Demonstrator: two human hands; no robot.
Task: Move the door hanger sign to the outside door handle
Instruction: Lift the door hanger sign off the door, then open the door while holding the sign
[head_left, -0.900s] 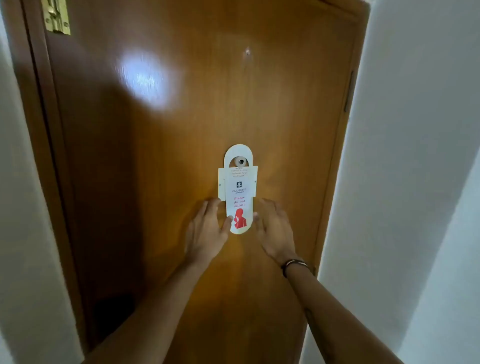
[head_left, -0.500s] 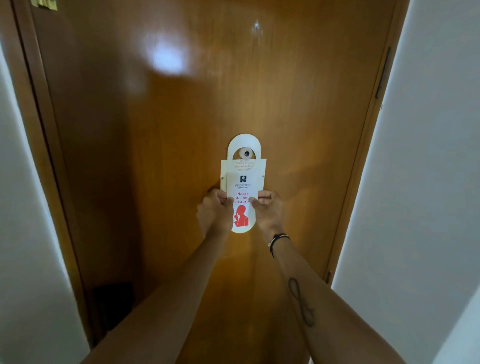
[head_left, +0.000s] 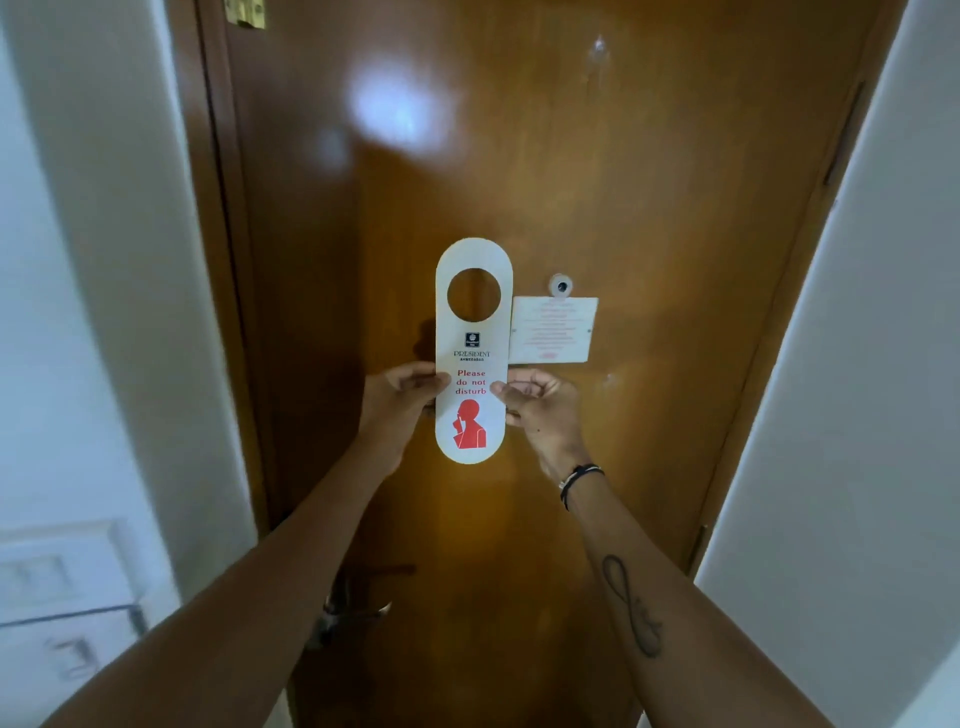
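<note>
Door: brown wooden door (head_left: 649, 182) fills the view ahead, glossy w/ a light glare near the top; white walls (head_left: 857, 364) either side.
Notice: small white notice card (head_left: 553, 330) fixed flat to the door, just right of the sign, a bit behind it.
Peephole: small round peephole (head_left: 561, 286) just above the card's top edge.
Hinge: brass hinge (head_left: 244, 11) at top left, cut off by the frame edge.
Low down: dark metal fitting (head_left: 358, 597) on the door between my forearms (prob. the handle, too blurred and half hidden by my left arm to be sure).
Hard to read: print on the notice card is too faint to make out; blurred pale shapes at lower left can't be told.
Sign: door hanger sign (head_left: 472, 351) upright in front of the door, hole at top, red "Please do not disturb" txt and red figure below; not on any handle.
Left hand: my left hand (head_left: 400, 400) pinches the sign's left edge, thumb on the front, fingers closed behind.
Right hand: my right hand (head_left: 540, 405) pinches the right edge at the same height, thumb tip on the front; bracelet (head_left: 579, 480) at the wrist.
</note>
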